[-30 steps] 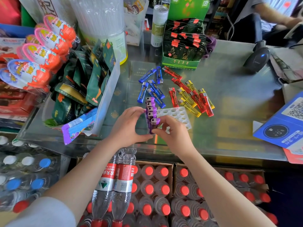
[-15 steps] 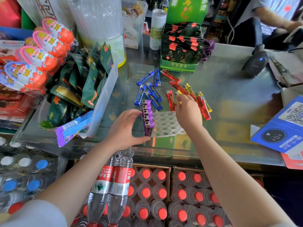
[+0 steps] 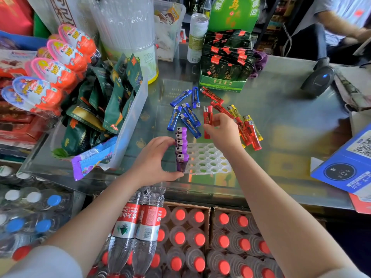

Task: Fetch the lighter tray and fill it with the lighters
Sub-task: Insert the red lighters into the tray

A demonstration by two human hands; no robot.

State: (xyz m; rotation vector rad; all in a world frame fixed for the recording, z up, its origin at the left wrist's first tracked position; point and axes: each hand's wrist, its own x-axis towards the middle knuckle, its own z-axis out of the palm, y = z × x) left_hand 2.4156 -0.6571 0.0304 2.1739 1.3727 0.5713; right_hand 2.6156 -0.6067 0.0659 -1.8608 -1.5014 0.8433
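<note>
My left hand grips the near-left edge of the white lighter tray, fingers curled against the row of purple lighters standing in it. My right hand pinches an upright red lighter just beyond the tray; blue lighters lie left of it, loose red and yellow lighters right.

It was a small shop: a glass counter crowded with chocolate eggs and boxed tea sachets, a barcode scanner, a payment QR sign, and crates of bottled water below.
</note>
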